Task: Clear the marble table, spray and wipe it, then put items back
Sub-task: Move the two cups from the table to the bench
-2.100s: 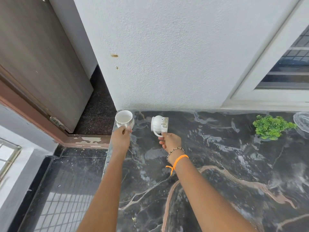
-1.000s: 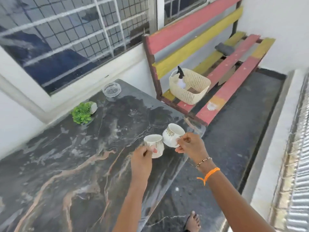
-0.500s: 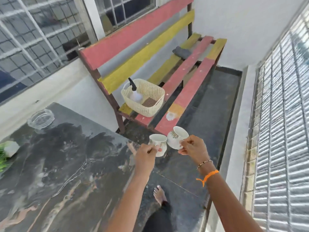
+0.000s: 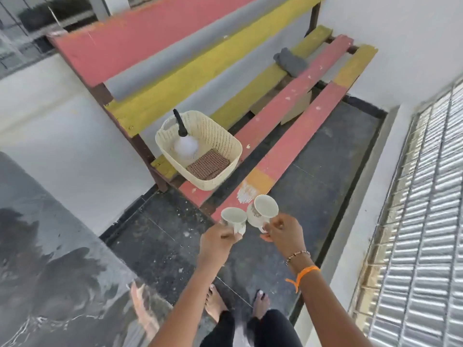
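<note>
One bench (image 4: 288,144) of painted wooden slats, red and yellow with chipped paint, runs away beyond the fingers; its near end lies just past the knuckles. One marble table (image 4: 50,271), dark and glossy with pale veining, fills the space to the left of and below the fingers, well apart from them. Between bench and table the floor is dark speckled stone.

One cream plastic basket (image 4: 220,176), rectangular with rounded corners and a woven lattice wall, sits on the bench's near end, ahead and to the left of the fingers. Inside it stands one spray bottle (image 4: 185,146), translucent white and round-bodied with a black nozzle, and beside it lies one brown checked pad, flat and square. One grey cloth (image 4: 290,62), crumpled, lies on the slats far beyond the fingers.

Two white ceramic cups are held over the floor at the bench's near corner, mouths up, nearly touching each other. The left hand (image 4: 216,242) has its fingers curled closed around the handle of the left cup (image 4: 234,219), plain and cylindrical. The right hand (image 4: 283,234) pinches the handle of the right cup (image 4: 263,212), which is tilted and bears a patterned band below the rim. The right wrist wears one beaded bracelet and one orange thread.
</note>
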